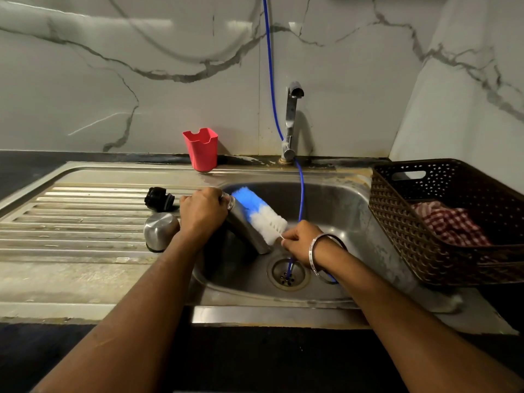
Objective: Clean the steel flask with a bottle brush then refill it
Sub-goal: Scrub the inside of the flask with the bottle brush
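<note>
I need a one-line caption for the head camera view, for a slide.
Over the sink, the left hand grips a tilted steel flask while the right hand holds a blue-and-white bottle brush alongside it.

White marble-veined wall tiles (170, 80) behind a steel sink (334, 211) with ribbed drainboard (85, 222), dark countertop (25, 171), chrome tap (290, 123) at the back, glare patches on the tiles.

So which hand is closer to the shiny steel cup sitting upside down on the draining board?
Left. The left hand grips the steel flask right beside the upside-down steel cup, while the right hand holds the blue-and-white bottle brush over the sink.
</note>
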